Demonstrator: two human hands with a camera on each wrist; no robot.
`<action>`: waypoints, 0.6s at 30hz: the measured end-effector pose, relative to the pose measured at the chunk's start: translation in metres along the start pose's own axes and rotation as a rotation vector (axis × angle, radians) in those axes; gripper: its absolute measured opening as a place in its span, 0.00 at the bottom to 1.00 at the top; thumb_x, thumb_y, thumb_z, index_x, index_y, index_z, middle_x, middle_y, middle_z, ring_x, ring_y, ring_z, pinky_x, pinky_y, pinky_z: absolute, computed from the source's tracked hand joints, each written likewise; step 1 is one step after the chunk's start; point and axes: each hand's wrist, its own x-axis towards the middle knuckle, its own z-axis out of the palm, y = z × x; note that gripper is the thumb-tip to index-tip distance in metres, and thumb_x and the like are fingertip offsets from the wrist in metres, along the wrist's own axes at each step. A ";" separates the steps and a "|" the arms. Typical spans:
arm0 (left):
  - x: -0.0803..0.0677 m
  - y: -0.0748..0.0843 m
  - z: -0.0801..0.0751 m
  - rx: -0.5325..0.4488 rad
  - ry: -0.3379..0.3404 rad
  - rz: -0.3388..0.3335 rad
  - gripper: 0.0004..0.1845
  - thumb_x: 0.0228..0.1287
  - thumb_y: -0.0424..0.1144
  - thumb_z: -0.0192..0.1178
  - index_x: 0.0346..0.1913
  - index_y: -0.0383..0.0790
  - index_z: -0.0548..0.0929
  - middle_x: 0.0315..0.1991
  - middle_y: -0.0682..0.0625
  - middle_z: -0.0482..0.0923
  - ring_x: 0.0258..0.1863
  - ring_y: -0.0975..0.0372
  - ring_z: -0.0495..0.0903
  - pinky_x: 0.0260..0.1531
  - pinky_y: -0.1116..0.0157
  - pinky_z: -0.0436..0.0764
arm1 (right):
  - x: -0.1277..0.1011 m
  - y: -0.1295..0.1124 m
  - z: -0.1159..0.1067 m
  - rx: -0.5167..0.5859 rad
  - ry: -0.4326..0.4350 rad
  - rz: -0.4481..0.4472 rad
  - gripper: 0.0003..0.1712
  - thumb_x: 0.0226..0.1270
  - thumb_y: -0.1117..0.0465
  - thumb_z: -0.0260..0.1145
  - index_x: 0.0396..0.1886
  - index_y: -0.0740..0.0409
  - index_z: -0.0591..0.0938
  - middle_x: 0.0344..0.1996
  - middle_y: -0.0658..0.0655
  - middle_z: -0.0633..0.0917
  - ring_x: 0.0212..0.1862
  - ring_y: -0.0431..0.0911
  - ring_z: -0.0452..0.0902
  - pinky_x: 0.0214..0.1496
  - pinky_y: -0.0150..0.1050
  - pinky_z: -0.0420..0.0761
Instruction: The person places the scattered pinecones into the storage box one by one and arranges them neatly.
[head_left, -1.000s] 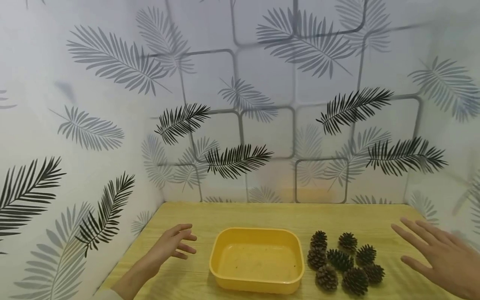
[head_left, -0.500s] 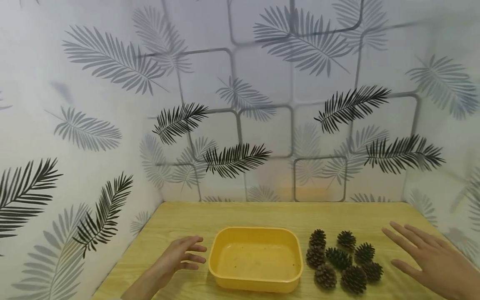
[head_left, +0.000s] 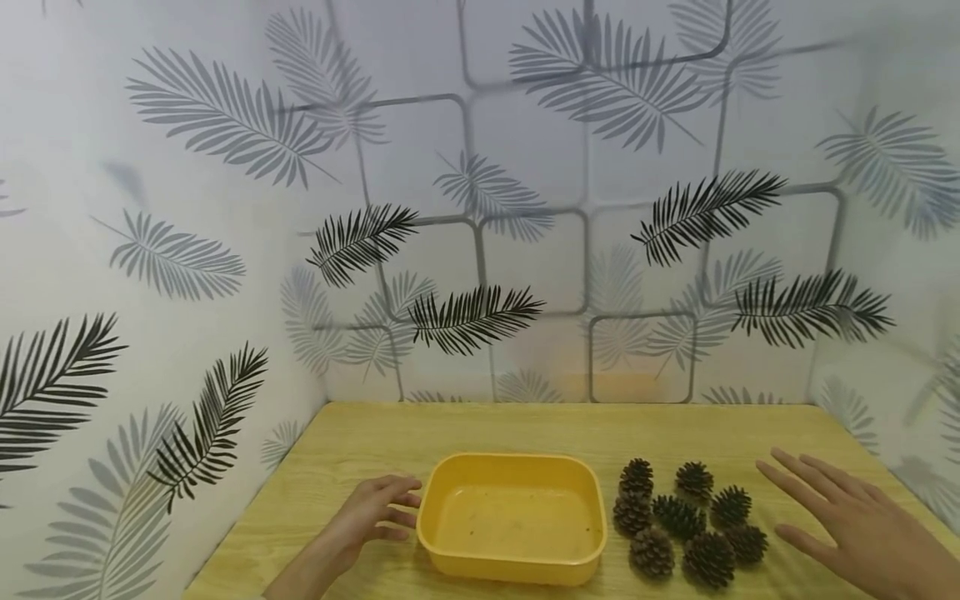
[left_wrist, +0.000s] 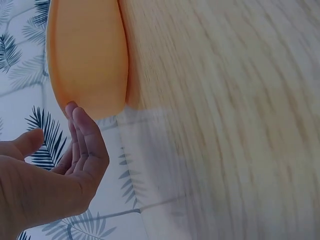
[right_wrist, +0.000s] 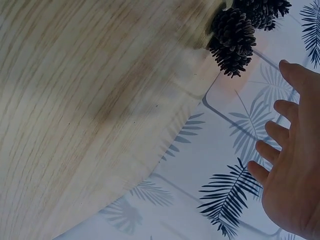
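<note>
Right hand [head_left: 851, 529] is partly cut off at the frame edge in the head view, fingers spread flat, holding nothing, near the pine cones [head_left: 686, 521] on the table [head_left: 525, 429]. Only the left wrist view shows the left hand [left_wrist: 45, 182] loosely open and empty, fingertips right by the yellow tub [head_left: 513, 517], though I can't tell if they touch.

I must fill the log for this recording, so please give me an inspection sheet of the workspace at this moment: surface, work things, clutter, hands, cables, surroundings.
Surface: light wooden table, a few dark specks only inside the tub.
Work things: yellow plastic tub, nothing but specks in it; eight pine cones clustered right of it on the table.
Clutter: nothing seen.
Hands: left hand open, fingertips at the tub's left rim, contact not certain; right hand open, fingers spread, right of the cones, apart from them.
Cables: nothing seen.
Surroundings: walls with leaf-print wallpaper on three sides.
</note>
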 end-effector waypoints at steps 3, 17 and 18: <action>0.000 -0.001 0.002 0.000 0.019 -0.011 0.33 0.74 0.57 0.62 0.62 0.27 0.79 0.47 0.43 0.82 0.36 0.58 0.86 0.39 0.60 0.92 | 0.000 -0.001 0.001 0.006 0.002 -0.001 0.59 0.59 0.40 0.77 0.85 0.35 0.55 0.70 0.62 0.75 0.63 0.64 0.73 0.58 0.69 0.77; 0.007 -0.006 0.011 0.017 0.067 -0.012 0.25 0.75 0.47 0.65 0.61 0.29 0.80 0.48 0.40 0.83 0.35 0.57 0.84 0.34 0.63 0.91 | -0.003 0.000 0.002 0.036 -0.020 0.022 0.57 0.61 0.41 0.77 0.85 0.34 0.55 0.70 0.62 0.74 0.64 0.65 0.72 0.58 0.71 0.76; 0.007 -0.006 0.011 0.009 0.066 -0.010 0.25 0.74 0.46 0.66 0.61 0.28 0.80 0.48 0.40 0.83 0.35 0.57 0.85 0.33 0.64 0.91 | -0.003 -0.001 0.002 0.045 -0.031 0.030 0.57 0.62 0.41 0.76 0.85 0.34 0.55 0.71 0.62 0.74 0.64 0.65 0.71 0.58 0.71 0.75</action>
